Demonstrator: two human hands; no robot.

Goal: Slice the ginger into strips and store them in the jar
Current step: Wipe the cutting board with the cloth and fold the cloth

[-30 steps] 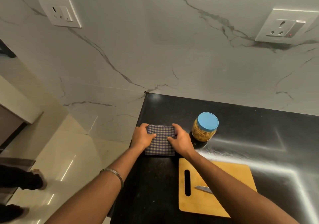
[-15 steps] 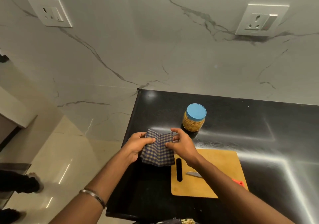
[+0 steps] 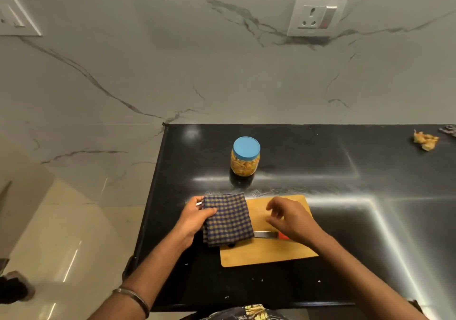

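Black polished countertop point(image 3: 345, 233), glossy, with streaked light reflections and a few pale specks near the front edge. Its left edge ends above a tiled floor; its far edge meets a marble wall. At centre, a wooden cutting board point(image 3: 269, 255) lies flat. At 12 o'clock from the board, apart from it, a clear jar point(image 3: 245, 158) with blue lid stands upright. At 2 o'clock, far right, yellowish scraps point(image 3: 425, 140) lie on the surface.
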